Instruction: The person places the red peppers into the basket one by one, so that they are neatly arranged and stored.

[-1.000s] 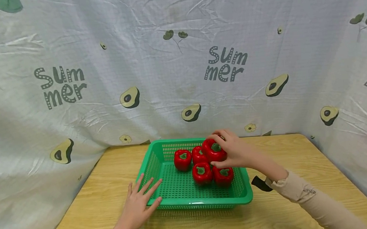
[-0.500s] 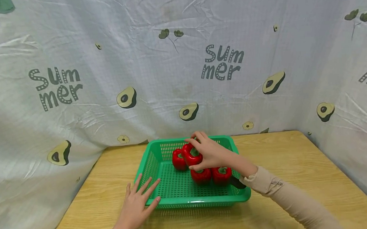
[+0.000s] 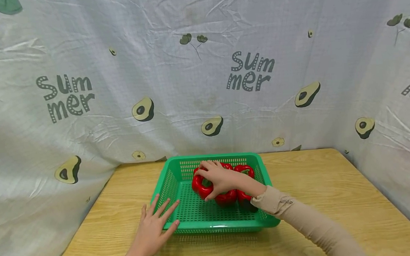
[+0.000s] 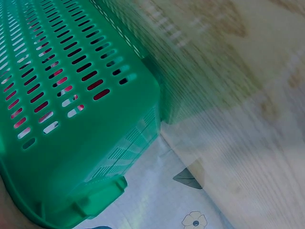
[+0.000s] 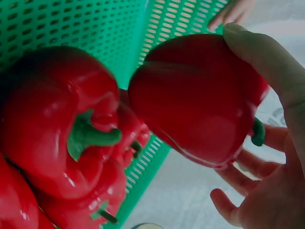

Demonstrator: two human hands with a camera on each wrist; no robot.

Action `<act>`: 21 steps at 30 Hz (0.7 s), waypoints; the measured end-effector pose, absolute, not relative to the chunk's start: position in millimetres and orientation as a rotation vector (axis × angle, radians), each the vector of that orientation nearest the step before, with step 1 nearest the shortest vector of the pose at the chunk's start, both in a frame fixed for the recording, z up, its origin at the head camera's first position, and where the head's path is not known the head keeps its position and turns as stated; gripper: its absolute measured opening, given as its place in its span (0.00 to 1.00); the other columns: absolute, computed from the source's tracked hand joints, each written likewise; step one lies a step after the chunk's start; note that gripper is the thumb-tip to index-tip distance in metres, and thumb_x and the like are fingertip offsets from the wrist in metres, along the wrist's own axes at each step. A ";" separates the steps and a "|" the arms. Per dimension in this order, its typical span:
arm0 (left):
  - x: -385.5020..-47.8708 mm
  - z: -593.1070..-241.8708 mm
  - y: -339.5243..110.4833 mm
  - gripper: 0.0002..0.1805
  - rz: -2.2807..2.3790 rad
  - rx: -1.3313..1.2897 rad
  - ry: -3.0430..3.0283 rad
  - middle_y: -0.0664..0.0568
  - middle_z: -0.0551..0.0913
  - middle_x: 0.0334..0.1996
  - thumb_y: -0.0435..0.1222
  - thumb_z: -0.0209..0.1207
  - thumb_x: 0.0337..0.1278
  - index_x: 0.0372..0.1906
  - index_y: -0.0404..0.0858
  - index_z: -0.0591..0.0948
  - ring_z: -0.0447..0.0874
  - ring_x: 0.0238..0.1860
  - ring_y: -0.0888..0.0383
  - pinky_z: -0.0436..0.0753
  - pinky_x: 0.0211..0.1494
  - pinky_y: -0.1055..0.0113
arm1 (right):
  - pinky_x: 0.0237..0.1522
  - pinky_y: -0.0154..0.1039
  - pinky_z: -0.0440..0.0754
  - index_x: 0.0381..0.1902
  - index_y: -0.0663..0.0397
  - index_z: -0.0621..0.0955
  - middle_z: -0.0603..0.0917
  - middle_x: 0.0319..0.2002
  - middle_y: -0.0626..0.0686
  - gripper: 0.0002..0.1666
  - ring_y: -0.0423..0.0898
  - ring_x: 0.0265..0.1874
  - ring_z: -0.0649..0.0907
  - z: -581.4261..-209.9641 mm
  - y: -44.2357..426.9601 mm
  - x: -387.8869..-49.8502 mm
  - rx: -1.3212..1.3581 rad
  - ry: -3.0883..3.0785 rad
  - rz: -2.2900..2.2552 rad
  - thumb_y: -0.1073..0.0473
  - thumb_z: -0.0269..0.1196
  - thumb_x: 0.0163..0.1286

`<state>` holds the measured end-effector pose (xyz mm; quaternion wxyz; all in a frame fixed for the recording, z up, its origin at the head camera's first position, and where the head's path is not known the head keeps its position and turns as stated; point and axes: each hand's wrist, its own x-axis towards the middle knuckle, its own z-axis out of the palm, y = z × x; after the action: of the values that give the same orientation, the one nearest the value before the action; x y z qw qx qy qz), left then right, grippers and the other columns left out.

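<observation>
My right hand holds a red bell pepper over the left side of a cluster of peppers in a green plastic basket. Seen from the right wrist, the thumb lies on one side of the held pepper and fingers curl on the other, near its green stem. Another red pepper sits beside it among several more. My left hand lies at the basket's front left rim, fingers spread and straight. Only a sliver of that hand shows in the left wrist view, by the basket rim. My right hand and wrist hide part of the cluster.
The basket stands on a light wooden table. A white cloth printed with avocados and lettering hangs behind and at both sides. More peppers, such as a red pepper at the back right, fill the basket's right part.
My right hand has carried the pepper leftward across the basket, then lower toward the left of the cluster. A back right pepper has come into sight. My left hand stays in place.
</observation>
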<state>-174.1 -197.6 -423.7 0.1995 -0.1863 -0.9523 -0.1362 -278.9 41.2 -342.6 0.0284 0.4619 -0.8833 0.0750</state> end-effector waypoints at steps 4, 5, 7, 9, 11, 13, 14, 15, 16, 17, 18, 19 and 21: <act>-173.5 -423.8 -197.7 0.27 -0.373 -0.524 -2.656 0.47 0.74 0.57 0.53 0.52 0.54 0.61 0.57 0.68 0.53 0.67 0.39 0.55 0.56 0.30 | 0.57 0.51 0.63 0.57 0.48 0.69 0.68 0.56 0.51 0.41 0.47 0.57 0.65 -350.2 32.5 -282.6 1.443 -2.773 0.111 0.42 0.69 0.46; -173.3 -423.8 -197.9 0.27 -0.373 -0.523 -2.655 0.47 0.74 0.57 0.53 0.52 0.54 0.61 0.57 0.68 0.53 0.67 0.39 0.55 0.56 0.31 | 0.57 0.50 0.63 0.57 0.47 0.69 0.68 0.57 0.50 0.41 0.47 0.58 0.65 -351.8 30.3 -283.5 1.444 -2.774 0.067 0.41 0.68 0.46; -172.6 -423.8 -198.0 0.27 -0.375 -0.518 -2.659 0.47 0.74 0.57 0.54 0.51 0.55 0.61 0.56 0.68 0.53 0.67 0.40 0.55 0.56 0.31 | 0.58 0.50 0.62 0.58 0.45 0.69 0.68 0.58 0.49 0.41 0.48 0.58 0.65 -355.6 26.7 -285.4 1.442 -2.780 -0.010 0.40 0.68 0.47; -171.7 -423.5 -197.9 0.26 -0.377 -0.513 -2.669 0.47 0.74 0.57 0.54 0.50 0.55 0.61 0.56 0.68 0.53 0.67 0.40 0.56 0.56 0.31 | 0.57 0.50 0.62 0.58 0.43 0.68 0.67 0.59 0.48 0.41 0.48 0.59 0.64 -359.0 24.1 -287.2 1.438 -2.788 -0.074 0.39 0.67 0.47; -170.9 -423.3 -197.9 0.26 -0.383 -0.509 -2.675 0.48 0.74 0.57 0.54 0.50 0.55 0.61 0.56 0.69 0.53 0.67 0.40 0.55 0.56 0.31 | 0.57 0.50 0.62 0.59 0.42 0.68 0.67 0.59 0.48 0.41 0.49 0.59 0.64 -361.9 22.1 -289.0 1.434 -2.800 -0.107 0.39 0.67 0.47; -170.5 -422.8 -197.9 0.26 -0.390 -0.513 -2.672 0.47 0.74 0.57 0.53 0.51 0.55 0.60 0.55 0.69 0.53 0.67 0.39 0.55 0.56 0.30 | 0.57 0.50 0.63 0.59 0.42 0.68 0.67 0.59 0.47 0.41 0.49 0.60 0.64 -364.3 20.9 -290.9 1.428 -2.810 -0.113 0.40 0.67 0.48; -170.5 -422.6 -197.9 0.26 -0.388 -0.513 -2.670 0.47 0.74 0.57 0.53 0.52 0.55 0.60 0.55 0.69 0.53 0.67 0.39 0.55 0.56 0.30 | 0.57 0.51 0.62 0.60 0.41 0.68 0.67 0.59 0.47 0.41 0.49 0.60 0.64 -365.0 20.6 -291.4 1.431 -2.817 -0.099 0.40 0.67 0.48; -170.5 -422.4 -198.0 0.26 -0.385 -0.514 -2.667 0.47 0.74 0.57 0.52 0.52 0.55 0.60 0.55 0.70 0.53 0.67 0.39 0.55 0.56 0.30 | 0.57 0.52 0.62 0.60 0.41 0.67 0.67 0.59 0.46 0.41 0.48 0.60 0.65 -365.9 20.4 -292.2 1.434 -2.824 -0.084 0.41 0.67 0.48; -170.6 -422.3 -198.1 0.26 -0.384 -0.515 -2.664 0.46 0.74 0.57 0.52 0.52 0.54 0.60 0.54 0.70 0.53 0.67 0.39 0.55 0.56 0.30 | 0.58 0.52 0.61 0.60 0.40 0.67 0.67 0.59 0.46 0.41 0.48 0.60 0.65 -367.0 20.4 -292.6 1.436 -2.828 -0.070 0.41 0.67 0.49; -170.9 -422.3 -198.1 0.26 -0.380 -0.516 -2.661 0.46 0.74 0.57 0.52 0.53 0.54 0.60 0.54 0.70 0.53 0.67 0.39 0.55 0.56 0.30 | 0.59 0.54 0.61 0.60 0.40 0.67 0.67 0.59 0.46 0.40 0.48 0.60 0.65 -368.1 20.4 -293.0 1.437 -2.832 -0.057 0.42 0.67 0.49; -171.2 -422.3 -198.1 0.26 -0.376 -0.517 -2.660 0.46 0.74 0.57 0.51 0.53 0.54 0.60 0.54 0.70 0.53 0.67 0.39 0.55 0.56 0.30 | 0.59 0.55 0.59 0.60 0.39 0.66 0.67 0.60 0.45 0.40 0.48 0.61 0.65 -369.2 20.3 -293.2 1.438 -2.838 -0.046 0.43 0.67 0.49; -171.4 -422.4 -198.0 0.26 -0.371 -0.518 -2.660 0.46 0.74 0.57 0.51 0.53 0.54 0.60 0.53 0.70 0.53 0.67 0.39 0.55 0.56 0.30 | 0.60 0.56 0.58 0.60 0.38 0.66 0.67 0.60 0.45 0.40 0.47 0.61 0.64 -370.5 20.3 -293.1 1.441 -2.849 -0.038 0.43 0.67 0.49; -171.8 -422.3 -197.8 0.26 -0.365 -0.521 -2.662 0.46 0.74 0.57 0.51 0.54 0.53 0.60 0.53 0.70 0.53 0.67 0.39 0.55 0.56 0.31 | 0.61 0.58 0.57 0.60 0.37 0.66 0.67 0.61 0.45 0.40 0.48 0.62 0.64 -373.5 19.7 -292.9 1.444 -2.855 -0.055 0.44 0.68 0.49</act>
<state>-171.8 -197.8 -422.3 0.2011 -0.1864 -0.9528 -0.1308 -292.9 19.7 -373.5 -0.0293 0.4510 -0.8919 -0.0171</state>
